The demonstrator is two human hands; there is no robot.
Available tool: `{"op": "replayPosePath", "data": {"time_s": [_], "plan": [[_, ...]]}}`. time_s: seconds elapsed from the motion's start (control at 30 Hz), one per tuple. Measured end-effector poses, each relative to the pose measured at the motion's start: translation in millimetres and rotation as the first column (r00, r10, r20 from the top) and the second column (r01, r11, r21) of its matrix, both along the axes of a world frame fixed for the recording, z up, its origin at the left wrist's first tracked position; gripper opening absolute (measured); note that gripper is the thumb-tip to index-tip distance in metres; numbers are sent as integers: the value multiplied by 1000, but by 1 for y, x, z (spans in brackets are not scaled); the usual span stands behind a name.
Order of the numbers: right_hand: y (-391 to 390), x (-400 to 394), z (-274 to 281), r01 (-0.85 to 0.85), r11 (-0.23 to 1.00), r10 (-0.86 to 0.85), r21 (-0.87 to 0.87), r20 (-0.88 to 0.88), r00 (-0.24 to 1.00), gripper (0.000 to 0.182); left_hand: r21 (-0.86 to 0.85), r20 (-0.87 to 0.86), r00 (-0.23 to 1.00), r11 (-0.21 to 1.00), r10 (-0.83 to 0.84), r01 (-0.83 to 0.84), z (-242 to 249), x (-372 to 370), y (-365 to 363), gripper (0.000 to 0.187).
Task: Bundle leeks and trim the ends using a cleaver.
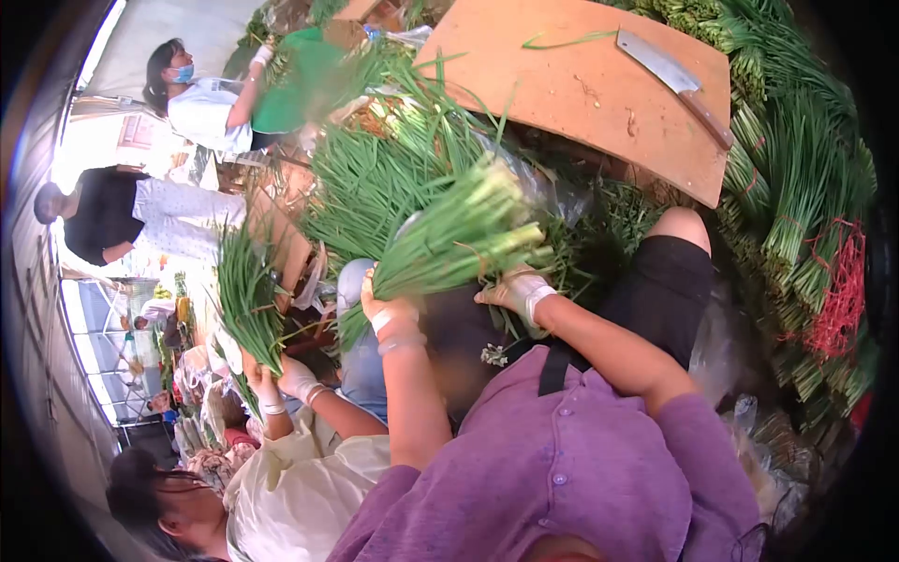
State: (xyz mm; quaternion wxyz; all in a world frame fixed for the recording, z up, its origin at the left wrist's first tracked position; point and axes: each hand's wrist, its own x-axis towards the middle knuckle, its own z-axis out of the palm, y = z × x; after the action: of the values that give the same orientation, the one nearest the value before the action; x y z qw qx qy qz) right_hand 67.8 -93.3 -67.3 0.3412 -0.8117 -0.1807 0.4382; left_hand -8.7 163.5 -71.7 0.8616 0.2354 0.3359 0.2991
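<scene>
Probably a produce-packing shed, with bunched green stalks point(435, 248), a cleaver point(670, 77) and workers point(211, 112).

A cleaver point(670, 73) lies flat on a tan board point(562, 70), and farther off are a person in a black top point(108, 214) and light trousers point(183, 215) and a person in a white shirt point(208, 117) and blue mask point(183, 73).

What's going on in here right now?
The person in the purple shirt grips a bunch of long greens with the left hand. The right hand is by the stem end; whether it touches is hard to tell. To the left, a co-worker in a pale shirt holds another bunch. A knife lies on a wooden board ahead, and more bunches are piled at the right.
</scene>
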Motion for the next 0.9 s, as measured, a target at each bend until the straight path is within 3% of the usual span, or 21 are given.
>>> {"op": "replayPosePath", "data": {"time_s": [0.07,0.1,0.13,0.17,0.2,0.3,0.33,0.37,0.4,0.47,0.53,0.57,0.6,0.63,0.67,0.7,0.73,0.77,0.8,0.87,0.9], "plan": [[-5,-3,-22,77,983,-99,165,128,987,57,-26,145,989,999,26,-22,2,2,6,21],[-37,23,-27,-425,905,348,-30,627,697,45,253,73,988,961,-133,110,47,13,3,14],[-41,34,-63,104,947,-153,305,140,978,40,408,174,969,908,-177,93,82,21,-12,11],[-42,34,-78,122,972,-168,202,227,959,41,413,194,965,907,-176,82,107,25,-23,10],[-79,45,-82,267,917,-282,297,8,959,44,424,241,956,904,-169,53,136,33,-27,10],[-136,54,-98,193,963,-194,189,-15,981,58,462,241,960,886,-145,17,195,43,-30,12],[-150,57,-81,251,947,-253,199,-16,967,65,467,234,962,884,-141,16,209,45,-26,13],[-152,56,-55,202,964,-215,173,63,975,56,488,247,953,872,-179,37,211,50,-13,14],[-162,61,21,132,991,-126,-3,285,950,42,519,250,944,853,-215,57,216,51,-1,15],[-171,57,29,206,960,-267,187,408,873,30,484,229,951,872,-208,74,233,59,-13,14],[-172,41,43,446,802,-502,397,43,864,28,435,182,962,894,-206,109,233,60,-22,13],[-170,39,68,455,832,-472,319,-26,881,31,437,211,943,888,-256,143,233,63,-16,13],[-156,26,69,343,863,-420,371,149,895,32,427,225,923,883,-311,194,227,64,-18,13],[-145,22,44,299,795,-424,527,132,896,33,423,223,926,886,-305,190,232,64,-41,13],[-133,22,25,482,523,-443,703,-258,858,36,422,222,926,886,-305,191,228,68,-43,13],[-112,22,41,206,796,-380,570,205,902,42,459,266,892,862,-365,215,217,65,-45,15],[-95,22,67,345,790,-325,508,-131,937,43,506,320,846,832,-427,229,209,68,-48,18],[-52,21,21,113,478,-226,871,-2,974,40,457,304,902,878,-306,143,200,77,-59,13],[-49,19,41,146,490,-365,860,50,930,37,457,304,902,878,-306,143,198,77,-65,13],[-59,15,84,331,741,-129,584,-360,924,34,433,271,921,890,-279,143,204,82,-70,10],[-65,14,83,351,698,-96,624,-404,910,31,473,265,914,867,-307,154,202,81,-65,10]]}}
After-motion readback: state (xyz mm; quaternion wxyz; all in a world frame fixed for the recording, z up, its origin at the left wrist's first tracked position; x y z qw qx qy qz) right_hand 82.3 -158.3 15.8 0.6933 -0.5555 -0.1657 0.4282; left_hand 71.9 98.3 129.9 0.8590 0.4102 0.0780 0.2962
